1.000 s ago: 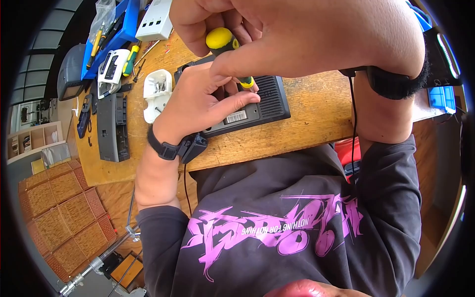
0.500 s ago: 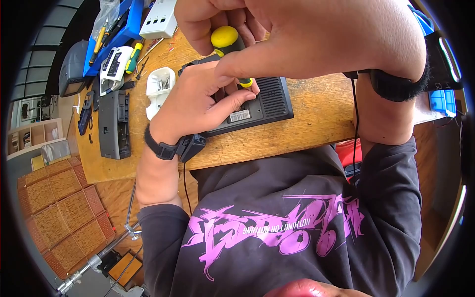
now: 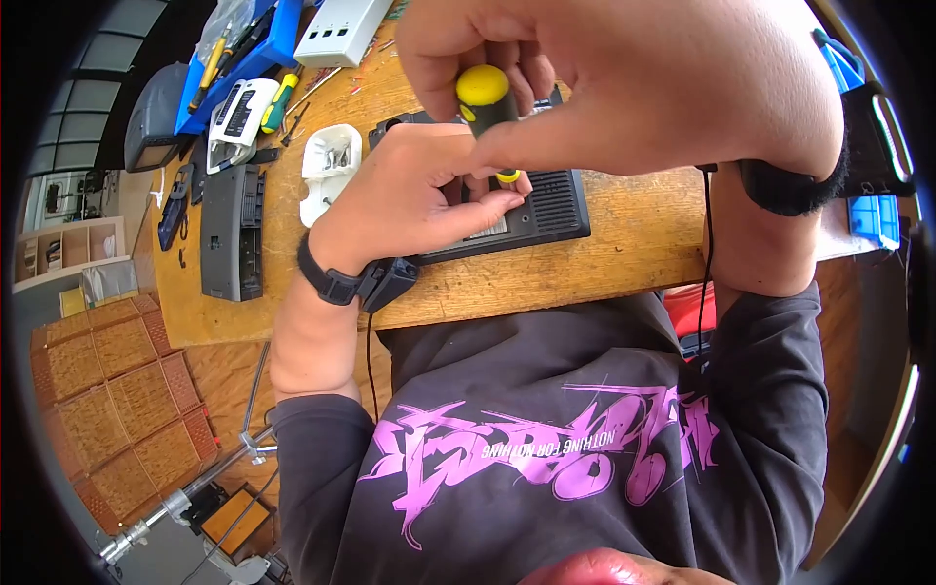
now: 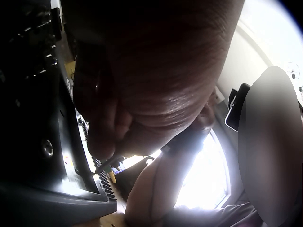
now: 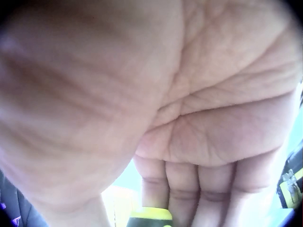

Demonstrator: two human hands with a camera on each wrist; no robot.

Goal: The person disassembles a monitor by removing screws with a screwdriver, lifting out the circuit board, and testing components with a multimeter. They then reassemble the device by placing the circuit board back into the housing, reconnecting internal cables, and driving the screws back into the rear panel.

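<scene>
My right hand [image 3: 604, 88] grips the dark handle of a yellow-topped screwdriver [image 3: 483, 86] between thumb and curled fingers. In the right wrist view the yellow end of its handle [image 5: 151, 213] shows below the palm. My left hand [image 3: 414, 190] lies low over a black device [image 3: 561, 210] with a slotted vent. Its thumb and fingertips pinch the screwdriver's lower end, and in the left wrist view a thin dark shaft [image 4: 111, 164] shows at these fingertips. The screwdriver's tip is hidden. A metal screw [image 4: 47, 148] shows in the dark casing.
Left of the device stands a white tray [image 3: 317, 210] with small metal parts. Beyond it lie a black casing [image 3: 229, 234], a white tool [image 3: 239, 122] and a green-yellow screwdriver [image 3: 281, 102]. A blue bin [image 3: 278, 49] and white box [image 3: 341, 34] stand at the back of the wooden table [image 3: 643, 229].
The head view has shifted, so the table things sit farther right. The screwdriver's handle has swung right with my right hand and stands more upright. My left fingers stay at its lower end.
</scene>
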